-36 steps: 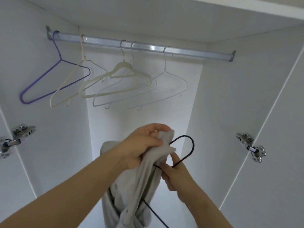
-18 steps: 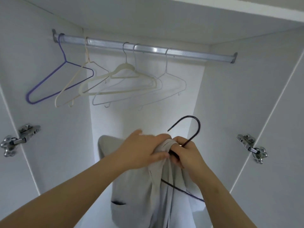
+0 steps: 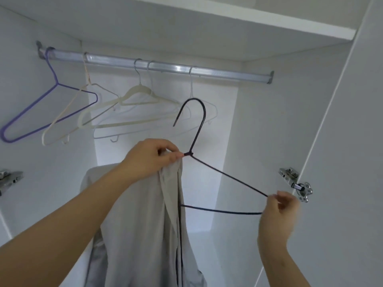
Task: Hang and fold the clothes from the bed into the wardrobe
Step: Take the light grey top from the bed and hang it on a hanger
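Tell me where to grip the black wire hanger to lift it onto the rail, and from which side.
Grip the black hanger at its twisted neck under the hook, coming from the left, where the left hand pinches it. The hook stands clear above, and the grey garment hangs on that side, so the weight likely sits under the grip. The right hand pinches the bare right corner.

This looks like a bedroom in a home: I'm facing an open white wardrobe (image 3: 269, 131), its metal rail (image 3: 176, 69) strung with empty hangers (image 3: 137, 90), a shelf (image 3: 248, 19) overhead and door hinges (image 3: 296, 183) either side.
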Tool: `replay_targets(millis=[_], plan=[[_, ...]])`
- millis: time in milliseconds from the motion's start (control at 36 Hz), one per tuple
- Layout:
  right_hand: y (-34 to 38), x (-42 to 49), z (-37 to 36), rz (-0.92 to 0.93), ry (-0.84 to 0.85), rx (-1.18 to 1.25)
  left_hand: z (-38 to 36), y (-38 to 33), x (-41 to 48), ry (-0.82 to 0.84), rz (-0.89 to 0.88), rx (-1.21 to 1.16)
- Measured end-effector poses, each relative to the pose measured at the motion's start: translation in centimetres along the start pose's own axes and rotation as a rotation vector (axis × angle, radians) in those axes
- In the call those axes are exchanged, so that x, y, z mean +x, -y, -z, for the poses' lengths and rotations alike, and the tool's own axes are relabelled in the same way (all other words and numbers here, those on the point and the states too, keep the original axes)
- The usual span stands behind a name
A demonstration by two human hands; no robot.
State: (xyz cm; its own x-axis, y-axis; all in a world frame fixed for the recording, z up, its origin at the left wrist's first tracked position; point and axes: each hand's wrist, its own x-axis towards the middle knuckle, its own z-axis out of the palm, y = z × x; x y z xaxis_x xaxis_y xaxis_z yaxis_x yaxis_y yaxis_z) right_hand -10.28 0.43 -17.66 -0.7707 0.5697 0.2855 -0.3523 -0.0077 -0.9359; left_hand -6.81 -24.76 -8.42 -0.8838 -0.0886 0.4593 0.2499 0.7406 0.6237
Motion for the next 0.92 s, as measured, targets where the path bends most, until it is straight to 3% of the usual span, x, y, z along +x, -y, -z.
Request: replay_targets(millis=[139, 278, 361, 472, 528, 583, 694, 750, 833, 917], plan=[[-1.8, -0.4, -0.5, -0.310, 0.060, 0.092, 1.6, -1.8, 0.9, -0.055, -0.068, 0.002], [-0.3, -1.0, -1.8, -0.777, 0.189, 0.763, 2.5, -3.1, 1.3, -0.112, -0.103, -0.008], [0.5, -1.6, -2.9, -0.878, 0.297, 1.017, 2.9, -3.3, 1.4, -0.140, -0.100, 0.010], [0.3, -1.7, -3.6, -0.854, 0.428, 1.181, 4.8, -2.8, 1.8, -0.236, -0.072, -0.026], [0.0, -2.0, -4.1, -0.854, 0.537, 1.024, 5.7, -2.4, 1.8, -0.270, -0.059, -0.099], [-0.3, -2.8, -5.0, -0.814, 0.715, 0.682, 6.3, -2.3, 1.7, -0.294, -0.068, -0.139], [-0.2, -6.0, -8.2, -0.355, 1.230, -0.123, 6.8, -2.3, 1.9, -0.293, -0.085, -0.149], [-0.6, -7.5, -9.9, -0.198, 1.381, -0.358, 7.0, -2.5, 1.9, -0.278, -0.095, -0.148], [-1.3, -8.5, -11.7, -0.033, 1.428, -0.574, 7.5, -2.6, 1.7, -0.256, -0.099, -0.151], [-1.8, -7.6, -12.4, -0.028, 1.361, -0.551, 8.2, -2.2, 1.5, -0.264, -0.079, -0.186]])
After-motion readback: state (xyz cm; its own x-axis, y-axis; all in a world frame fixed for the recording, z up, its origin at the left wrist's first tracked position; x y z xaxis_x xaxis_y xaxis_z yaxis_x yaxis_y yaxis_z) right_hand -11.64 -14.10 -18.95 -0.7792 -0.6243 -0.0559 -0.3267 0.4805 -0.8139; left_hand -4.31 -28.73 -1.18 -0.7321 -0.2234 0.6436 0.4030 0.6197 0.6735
